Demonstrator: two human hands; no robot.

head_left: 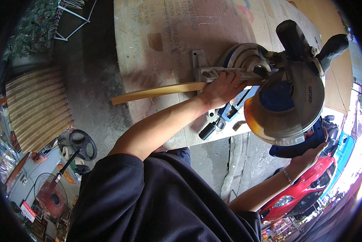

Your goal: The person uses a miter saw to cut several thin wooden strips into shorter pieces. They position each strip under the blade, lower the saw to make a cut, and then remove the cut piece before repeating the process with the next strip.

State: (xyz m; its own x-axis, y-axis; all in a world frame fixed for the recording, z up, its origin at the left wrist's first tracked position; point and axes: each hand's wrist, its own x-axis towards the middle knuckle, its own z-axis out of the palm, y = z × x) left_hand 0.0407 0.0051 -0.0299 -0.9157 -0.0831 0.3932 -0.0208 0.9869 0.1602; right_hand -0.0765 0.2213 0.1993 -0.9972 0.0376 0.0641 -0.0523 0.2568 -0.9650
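Observation:
A mitre saw with a clear blade guard and a blue body stands on a plywood board. A long pale wooden strip lies across the board and runs in against the saw's metal fence. My left hand presses down on the strip right beside the blade and holds it to the fence. My right hand grips the saw's blue handle from below, with a bracelet on its wrist. The blade itself is hidden behind the guard.
A stack of ribbed wooden slats lies at the left on the concrete floor. A standing fan and round parts are below it. A potted plant is at the top left. A red car is parked at the lower right.

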